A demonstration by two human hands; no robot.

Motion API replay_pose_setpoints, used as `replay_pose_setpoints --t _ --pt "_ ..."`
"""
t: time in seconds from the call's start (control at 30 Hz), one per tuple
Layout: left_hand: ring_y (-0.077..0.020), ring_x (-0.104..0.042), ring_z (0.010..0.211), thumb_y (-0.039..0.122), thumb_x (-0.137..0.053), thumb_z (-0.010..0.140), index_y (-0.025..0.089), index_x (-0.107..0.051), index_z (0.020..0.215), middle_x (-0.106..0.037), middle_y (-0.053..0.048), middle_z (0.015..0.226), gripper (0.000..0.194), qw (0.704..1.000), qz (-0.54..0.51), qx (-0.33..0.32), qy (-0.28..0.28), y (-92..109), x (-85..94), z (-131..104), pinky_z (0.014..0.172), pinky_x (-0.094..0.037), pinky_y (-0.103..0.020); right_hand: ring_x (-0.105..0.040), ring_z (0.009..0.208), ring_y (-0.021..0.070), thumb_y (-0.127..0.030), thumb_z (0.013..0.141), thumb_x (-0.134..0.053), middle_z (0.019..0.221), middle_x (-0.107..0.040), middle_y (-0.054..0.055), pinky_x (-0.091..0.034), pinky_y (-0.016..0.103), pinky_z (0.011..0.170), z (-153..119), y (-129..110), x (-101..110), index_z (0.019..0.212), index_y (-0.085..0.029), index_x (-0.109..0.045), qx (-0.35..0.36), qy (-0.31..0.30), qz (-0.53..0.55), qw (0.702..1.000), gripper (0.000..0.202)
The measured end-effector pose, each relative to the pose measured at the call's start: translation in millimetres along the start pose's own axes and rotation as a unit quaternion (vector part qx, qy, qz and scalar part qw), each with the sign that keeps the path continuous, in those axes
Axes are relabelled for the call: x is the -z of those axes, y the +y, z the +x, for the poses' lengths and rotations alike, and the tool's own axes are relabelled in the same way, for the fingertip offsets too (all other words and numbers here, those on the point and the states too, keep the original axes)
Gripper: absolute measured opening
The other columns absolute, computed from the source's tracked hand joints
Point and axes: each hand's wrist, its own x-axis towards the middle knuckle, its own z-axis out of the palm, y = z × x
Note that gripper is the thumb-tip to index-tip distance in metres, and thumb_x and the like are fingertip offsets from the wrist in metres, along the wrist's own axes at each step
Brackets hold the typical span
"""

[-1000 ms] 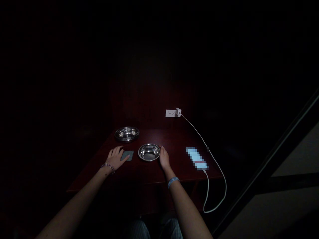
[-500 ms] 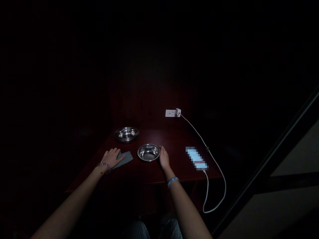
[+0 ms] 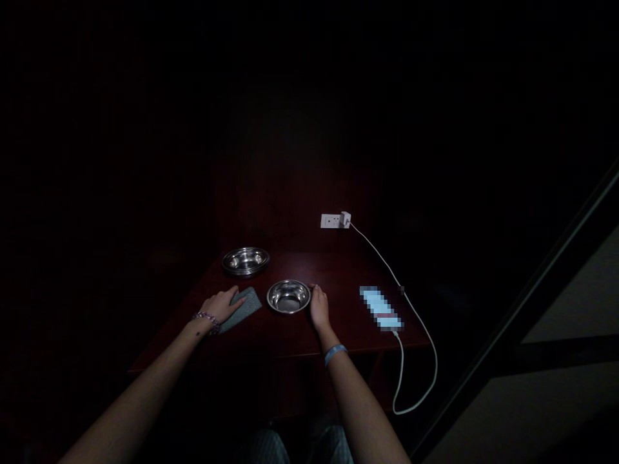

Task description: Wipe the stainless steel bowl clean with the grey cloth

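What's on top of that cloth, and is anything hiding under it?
On the cloth I see the left hand, covering its left part. Whatever might be underneath is hidden by cloth and hand, so I can't tell.

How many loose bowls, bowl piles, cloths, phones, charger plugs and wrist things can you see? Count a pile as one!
Loose bowl: 1, right hand at its rim
Bowl pile: 1 (can't tell how many bowls)
Cloth: 1, at the left hand
Phone: 1
Charger plug: 1
Wrist things: 2, chain bracelet and blue band
Total: 7
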Motion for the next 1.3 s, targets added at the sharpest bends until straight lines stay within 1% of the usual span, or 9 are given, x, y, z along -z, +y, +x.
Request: replay_pose_setpoints --t 0.2,0.3,0.43,0.57,0.7,0.8,1.0,1.17,1.3 --pt "-0.0232 -0.066 0.071 0.058 -0.040 0.086 0.024 -0.052 0.096 -0.068 -0.004 0.078 0.038 0.992 -0.113 0.001 0.064 11 9.4 0 0.061 -0.042 -0.030 -0.056 0.109 0.0230 -0.035 0.093 -0.032 0.109 -0.070 0.009 -0.038 0.036 0.100 0 -1 2 0.098 -0.020 -0.070 0.000 0.047 0.010 0.999 0.042" --pt "-0.0197 -0.064 0.066 0.057 -0.047 0.084 0.023 -0.051 0.099 -0.068 -0.002 0.079 0.037 0.966 -0.233 0.001 0.112 23 15.1 0 0.059 -0.043 -0.028 -0.053 0.112 0.0234 -0.039 0.092 -0.035 0.110 -0.068 0.010 -0.036 0.036 0.102 -2 -5 4 0.100 -0.019 -0.070 0.008 0.060 0.012 0.998 0.040" --pt "-0.0191 -0.067 0.073 0.051 -0.056 0.081 0.022 -0.050 0.105 -0.069 -0.003 0.086 0.038 0.897 -0.421 -0.004 0.132 51 23.7 0 0.061 -0.049 -0.028 -0.048 0.114 0.0240 -0.048 0.091 -0.043 0.111 -0.066 0.011 -0.033 0.038 0.104 -7 -14 6 0.102 -0.019 -0.069 0.051 0.056 0.024 0.997 0.040" --pt "-0.0174 -0.068 0.071 0.039 -0.057 0.086 0.019 -0.050 0.113 -0.071 -0.004 0.085 0.034 0.819 -0.568 0.020 0.080 86 24.2 -2 0.065 -0.054 -0.030 -0.046 0.114 0.0238 -0.053 0.090 -0.047 0.110 -0.064 0.010 -0.034 0.038 0.103 -14 -26 8 0.099 -0.020 -0.070 0.097 0.030 0.036 0.994 0.041" --pt "-0.0183 -0.071 0.090 0.037 -0.062 0.085 0.017 -0.057 0.112 -0.073 -0.010 0.101 0.035 0.713 -0.701 -0.017 0.013 115 12.9 -5 0.084 -0.056 -0.031 -0.047 0.114 0.0237 -0.055 0.090 -0.049 0.109 -0.064 0.009 -0.034 0.038 0.103 -19 -34 10 0.096 -0.022 -0.072 0.129 0.010 0.048 0.990 0.041" --pt "-0.0209 -0.070 0.100 0.034 -0.069 0.080 0.017 -0.059 0.111 -0.072 -0.012 0.109 0.037 0.671 -0.741 -0.024 -0.021 129 2.9 -5 0.092 -0.055 -0.035 -0.049 0.113 0.0240 -0.058 0.090 -0.047 0.107 -0.065 0.009 -0.036 0.038 0.103 -20 -35 10 0.096 -0.022 -0.073 0.136 -0.010 0.067 0.988 0.044" --pt "-0.0248 -0.068 0.106 0.030 -0.073 0.075 0.019 -0.055 0.112 -0.071 -0.013 0.112 0.042 0.663 -0.749 -0.013 -0.015 143 -11.5 -1 0.094 -0.054 -0.043 -0.057 0.105 0.0245 -0.063 0.090 -0.039 0.106 -0.064 0.010 -0.044 0.035 0.096 -19 -29 6 0.095 -0.020 -0.072 0.093 -0.001 0.127 0.987 0.055" --pt "-0.0248 -0.071 0.098 0.034 -0.074 0.073 0.019 -0.051 0.114 -0.073 -0.011 0.106 0.050 0.691 -0.722 -0.030 -0.006 143 -19.8 3 0.089 -0.056 -0.042 -0.060 0.097 0.0219 -0.062 0.092 -0.031 0.100 -0.065 0.007 -0.047 0.033 0.091 -21 -27 6 0.091 -0.020 -0.070 0.063 0.005 0.144 0.988 0.057" --pt "-0.0232 -0.072 0.086 0.039 -0.076 0.069 0.020 -0.047 0.112 -0.073 -0.009 0.096 0.056 0.706 -0.706 -0.049 -0.017 144 -28.8 4 0.079 -0.058 -0.039 -0.060 0.094 0.0208 -0.060 0.091 -0.037 0.098 -0.065 0.006 -0.047 0.031 0.090 -22 -26 6 0.087 -0.020 -0.069 0.054 0.006 0.155 0.987 0.051"
